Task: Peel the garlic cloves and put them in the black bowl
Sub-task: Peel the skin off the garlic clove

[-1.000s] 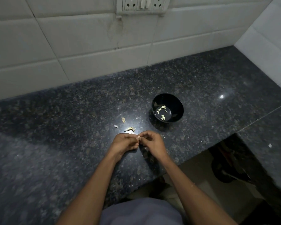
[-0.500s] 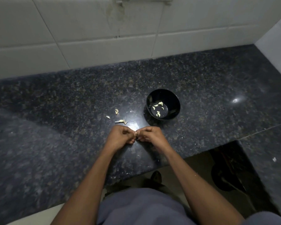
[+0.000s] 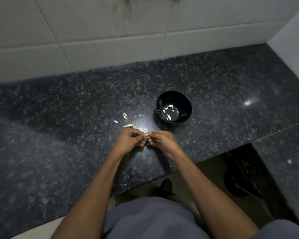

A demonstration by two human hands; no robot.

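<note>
A small pale garlic clove (image 3: 146, 135) is pinched between the fingertips of my left hand (image 3: 130, 140) and my right hand (image 3: 160, 140), both held just above the dark granite counter (image 3: 59, 135). Most of the clove is hidden by my fingers. The black bowl (image 3: 185, 100) stands on the counter just beyond and to the right of my hands, with several peeled cloves (image 3: 168, 111) lying in its bottom.
Bits of garlic skin and loose pieces (image 3: 129, 125) lie on the counter just beyond my left hand. A white tiled wall (image 3: 110, 31) backs the counter. The counter's front edge runs below my wrists, with the floor and a dark object (image 3: 240, 183) under the right-hand gap.
The camera has tipped down and closer. My hands stay together at the clove, fingers working it slightly; the bowl and the scraps have not moved.
</note>
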